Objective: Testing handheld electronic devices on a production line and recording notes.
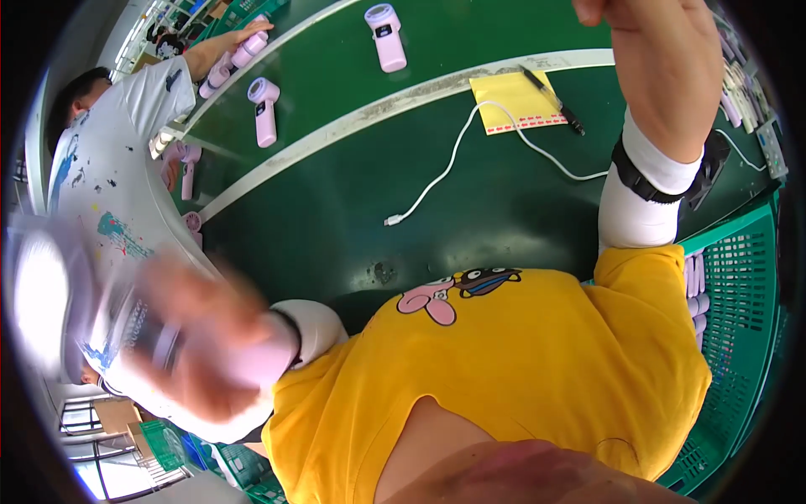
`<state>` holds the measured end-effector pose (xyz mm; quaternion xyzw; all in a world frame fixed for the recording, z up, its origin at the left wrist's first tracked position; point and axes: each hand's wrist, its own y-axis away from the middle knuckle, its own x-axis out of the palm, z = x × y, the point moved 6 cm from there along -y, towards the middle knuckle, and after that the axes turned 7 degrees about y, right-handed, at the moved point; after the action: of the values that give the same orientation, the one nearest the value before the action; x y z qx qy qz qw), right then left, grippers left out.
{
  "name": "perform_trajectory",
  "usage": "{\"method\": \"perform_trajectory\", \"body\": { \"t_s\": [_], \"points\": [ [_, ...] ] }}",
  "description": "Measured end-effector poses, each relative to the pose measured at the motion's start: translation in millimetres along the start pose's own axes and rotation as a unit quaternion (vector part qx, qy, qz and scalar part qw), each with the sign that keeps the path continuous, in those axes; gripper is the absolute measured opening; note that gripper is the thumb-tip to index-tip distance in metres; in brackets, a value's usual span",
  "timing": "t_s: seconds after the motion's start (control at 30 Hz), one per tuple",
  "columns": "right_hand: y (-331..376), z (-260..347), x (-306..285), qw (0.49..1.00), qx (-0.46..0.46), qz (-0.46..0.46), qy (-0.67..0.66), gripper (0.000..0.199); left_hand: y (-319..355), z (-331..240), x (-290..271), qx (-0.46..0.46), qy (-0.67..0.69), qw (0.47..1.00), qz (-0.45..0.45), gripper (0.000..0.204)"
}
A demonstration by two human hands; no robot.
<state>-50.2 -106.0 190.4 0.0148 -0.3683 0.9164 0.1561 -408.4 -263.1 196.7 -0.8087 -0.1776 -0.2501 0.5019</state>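
Close to the camera at the left, my left hand is wrapped around a lilac-pink handheld fan. Both are smeared by motion; the fan's round head points to the left edge, and its handle end is toward my white sleeve. My right hand reaches up at the top right, over the table's far side. Its fingers are mostly cut off by the upper edge, so whether it holds anything is hidden. Below that hand lie a yellow paper pad, a black pen and a white cable with its plug toward me.
Two pink fans lie apart on the green belt beyond the pale strip. A co-worker at the left touches another fan. A green basket with fans stands at my right, near a power strip.
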Motion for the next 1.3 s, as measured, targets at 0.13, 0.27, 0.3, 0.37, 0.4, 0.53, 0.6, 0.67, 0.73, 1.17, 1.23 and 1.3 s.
{"method": "perform_trajectory", "body": {
  "t_s": [0.13, 0.27, 0.3, 0.37, 0.4, 0.53, 0.6, 0.67, 0.73, 1.17, 1.23, 1.3],
  "points": [
    [-1.4, 11.1, -0.4, 0.992, -0.107, 0.052, -0.029, 0.013, 6.3, 32.6, 13.6, -0.207, -0.05, 0.977, 0.031, 0.021],
    [-3.3, 24.3, -29.2, 0.995, -0.056, -0.076, 0.036, 0.013, 8.3, 43.8, 35.3, -0.182, 0.037, 0.961, 0.204, 0.051],
    [-2.9, 24.4, -32.1, 0.994, -0.053, -0.084, 0.034, 0.013, 9.6, 50.7, 38.4, -0.207, 0.019, 0.955, 0.214, 0.048],
    [-5.5, 26.1, -36.2, 0.994, -0.054, -0.095, 0.03, 0.014, 14.0, 62.9, 45.4, -0.248, -0.016, 0.941, 0.231, 0.042],
    [-8.0, 28.3, -36.3, 0.993, -0.06, -0.097, 0.035, 0.014, 16.7, 67.0, 47.6, -0.267, -0.033, 0.934, 0.238, 0.039],
    [-15.9, 17.6, -57.9, 0.99, -0.085, -0.117, 0.0, 0.011, 32.6, 95.2, 51.7, -0.357, -0.045, 0.892, 0.274, 0.03],
    [-27.2, 11.4, -44.0, 0.959, -0.187, -0.01, -0.212, 0.009, 17.0, 45.6, 42.2, -0.216, 0.049, 0.902, 0.371, 0.038],
    [-26.1, 20.8, -45.3, 0.923, -0.231, 0.046, -0.305, 0.008, 11.3, 31.6, 27.5, -0.145, 0.102, 0.894, 0.412, 0.043],
    [-18.7, 21.8, -49.0, 0.979, -0.123, -0.023, -0.162, 0.007, 30.4, 77.7, 18.8, -0.467, 0.213, 0.806, 0.295, 0.047],
    [-12.9, 25.6, -53.6, 0.981, -0.161, -0.076, -0.078, 0.006, 45.9, 103.5, 30.6, -0.441, 0.124, 0.81, 0.366, 0.042],
    [-11.7, 28.7, -51.3, 0.982, -0.149, -0.08, -0.078, 0.006, 34.3, 85.0, 32.5, -0.426, 0.133, 0.843, 0.301, 0.041],
    [-9.5, 29.8, -53.1, 0.985, -0.123, -0.092, -0.074, 0.006, 20.4, 67.7, 26.7, -0.394, 0.152, 0.891, 0.168, 0.04]
  ]
}}
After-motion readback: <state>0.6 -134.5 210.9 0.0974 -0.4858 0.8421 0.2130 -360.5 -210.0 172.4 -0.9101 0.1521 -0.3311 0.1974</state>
